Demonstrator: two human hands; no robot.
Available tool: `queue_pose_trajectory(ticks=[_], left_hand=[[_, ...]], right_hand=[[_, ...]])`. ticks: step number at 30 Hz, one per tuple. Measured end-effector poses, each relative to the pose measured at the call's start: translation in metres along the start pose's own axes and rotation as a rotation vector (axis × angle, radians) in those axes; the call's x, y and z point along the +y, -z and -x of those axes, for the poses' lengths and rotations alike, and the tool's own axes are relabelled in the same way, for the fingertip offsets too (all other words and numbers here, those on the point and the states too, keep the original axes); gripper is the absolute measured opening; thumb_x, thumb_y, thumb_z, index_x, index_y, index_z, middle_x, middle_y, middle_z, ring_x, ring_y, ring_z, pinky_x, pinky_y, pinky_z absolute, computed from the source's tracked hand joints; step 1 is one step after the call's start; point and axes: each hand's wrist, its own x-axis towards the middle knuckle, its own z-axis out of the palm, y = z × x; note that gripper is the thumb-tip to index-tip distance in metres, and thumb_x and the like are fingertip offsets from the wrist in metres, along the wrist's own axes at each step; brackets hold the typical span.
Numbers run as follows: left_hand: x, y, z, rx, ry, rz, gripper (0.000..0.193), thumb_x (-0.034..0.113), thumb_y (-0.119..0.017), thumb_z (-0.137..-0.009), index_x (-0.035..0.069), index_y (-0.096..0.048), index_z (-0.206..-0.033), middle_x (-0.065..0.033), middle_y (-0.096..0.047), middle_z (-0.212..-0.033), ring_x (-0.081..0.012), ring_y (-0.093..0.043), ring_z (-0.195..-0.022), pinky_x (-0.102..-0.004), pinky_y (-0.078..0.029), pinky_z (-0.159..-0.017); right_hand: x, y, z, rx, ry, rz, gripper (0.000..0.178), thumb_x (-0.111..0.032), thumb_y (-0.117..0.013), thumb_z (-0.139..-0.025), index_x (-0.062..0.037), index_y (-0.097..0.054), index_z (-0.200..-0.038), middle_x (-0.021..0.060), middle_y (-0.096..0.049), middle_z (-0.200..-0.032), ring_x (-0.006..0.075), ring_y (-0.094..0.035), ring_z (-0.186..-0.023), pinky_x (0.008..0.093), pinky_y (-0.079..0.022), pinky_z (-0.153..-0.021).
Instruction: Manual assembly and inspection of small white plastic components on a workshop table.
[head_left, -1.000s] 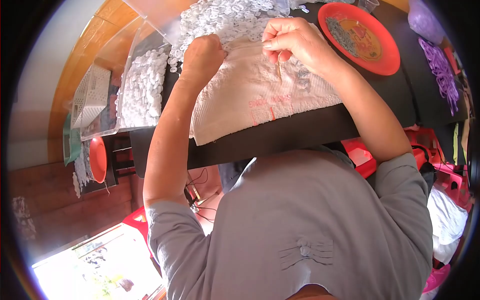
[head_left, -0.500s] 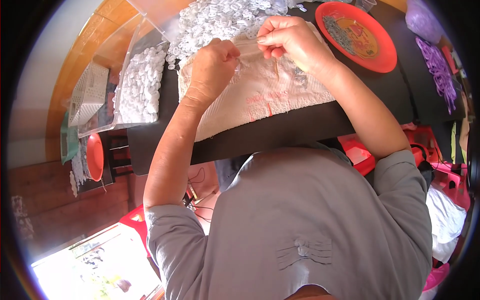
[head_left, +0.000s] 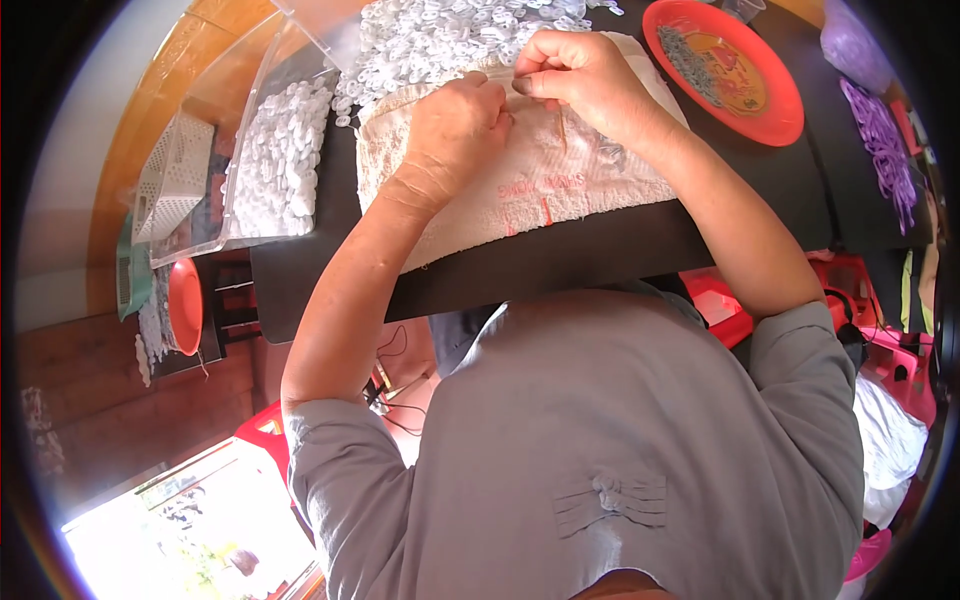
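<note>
A cream towel (head_left: 460, 220) with red lettering is spread on the black table. Over its far part, my left hand (head_left: 460, 125) is closed with fingers curled, the fingertips turned away from view. Close to its right, my right hand (head_left: 575, 80) pinches thumb against forefinger; whatever sits in the pinch is too small to make out. Just beyond both hands lies a large heap of small white ring-like plastic pieces (head_left: 440, 45). On the towel below my right hand is a thin brownish strand (head_left: 561, 128), with a small greyish patch (head_left: 610, 153) beside it.
An orange-red plate (head_left: 783, 95) holding small grey metal-looking pieces stands at the right. Left of the towel, a clear plastic bin (head_left: 235, 215) contains more white pieces. Purple cord (head_left: 875, 140) and a purple bag (head_left: 855, 55) lie at the far right. The black table edge (head_left: 480, 285) runs before me.
My left hand has moved right, closer to my right hand, and its fingers have turned further from view. My right hand stays nearly in place, still pinching.
</note>
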Motion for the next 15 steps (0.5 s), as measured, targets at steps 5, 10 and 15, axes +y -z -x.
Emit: queue_pose_trajectory(ticks=[5, 10, 15], left_hand=[[-0.002, 0.008, 0.000, -0.058, 0.271, 0.390, 0.013, 0.015, -0.066, -0.080, 0.002, -0.065, -0.079, -0.0063, -0.063, -0.072, -0.0212, -0.060, -0.063, -0.0334, -0.049, -0.060], [0.007, 0.042, -0.005, -0.181, 0.633, 1.167, 0.012, 0.009, -0.063, -0.087, -0.003, -0.065, -0.087, -0.0034, -0.058, -0.067, -0.0084, -0.053, -0.059, -0.0216, -0.039, -0.047], [0.005, 0.053, -0.006, -0.227, 0.641, 1.412, 0.015, 0.011, -0.063, -0.089, -0.004, -0.064, -0.089, -0.0052, -0.060, -0.071, -0.0094, -0.052, -0.057, -0.0208, -0.036, -0.043]], right_hand=[[-0.003, 0.003, 0.000, -0.006, 0.092, 0.091, 0.006, -0.005, -0.062, -0.086, 0.0005, -0.063, -0.088, 0.0010, -0.061, -0.081, 0.0062, -0.056, -0.075, 0.0220, -0.047, -0.067], [-0.013, -0.003, 0.001, -0.032, 0.242, -0.044, 0.006, -0.006, -0.062, -0.087, 0.0000, -0.062, -0.089, 0.0007, -0.060, -0.080, 0.0062, -0.055, -0.074, 0.0219, -0.046, -0.066], [-0.040, -0.005, 0.007, 0.041, 0.351, -0.078, 0.004, 0.004, -0.067, -0.080, 0.0038, -0.064, -0.083, 0.0084, -0.067, -0.076, 0.0132, -0.062, -0.069, 0.0277, -0.051, -0.064]])
